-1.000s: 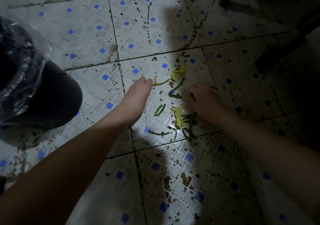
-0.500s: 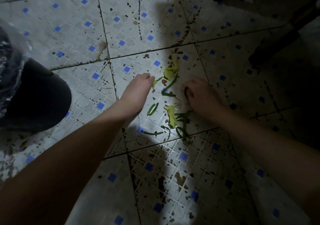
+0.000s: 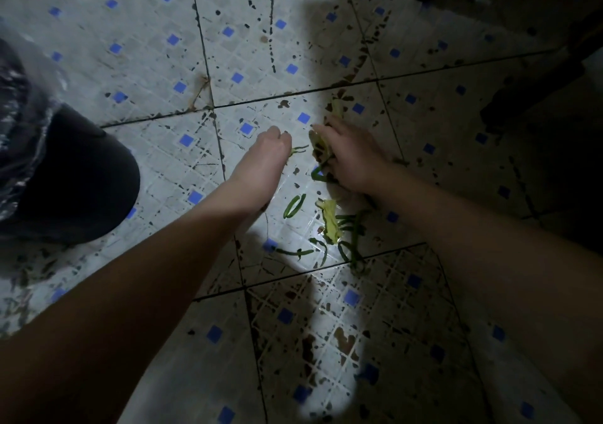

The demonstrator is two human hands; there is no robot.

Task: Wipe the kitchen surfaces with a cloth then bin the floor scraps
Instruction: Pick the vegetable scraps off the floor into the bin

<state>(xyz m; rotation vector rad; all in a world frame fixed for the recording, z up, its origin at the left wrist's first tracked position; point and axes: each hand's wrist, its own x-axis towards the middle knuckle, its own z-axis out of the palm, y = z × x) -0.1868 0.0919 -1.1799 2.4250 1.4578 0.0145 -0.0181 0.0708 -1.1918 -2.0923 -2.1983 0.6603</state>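
Scraps (image 3: 332, 224) on tiles (image 3: 146, 32): right hand (image 3: 354, 159) fingers (image 3: 328, 130) grip yellow leaf (image 3: 318, 144); left hand (image 3: 266, 159) fingers (image 3: 280, 138) pinch green strip (image 3: 298, 149).

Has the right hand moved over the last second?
Yes. Against the lower yellow scrap, which lay still, the right hand has slid left and forward, toward the left hand.

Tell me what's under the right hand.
A yellow leaf sticks out from under the curled fingers of the right hand, and a green strip pokes out nearer the wrist. Whatever lies beneath the palm is covered.
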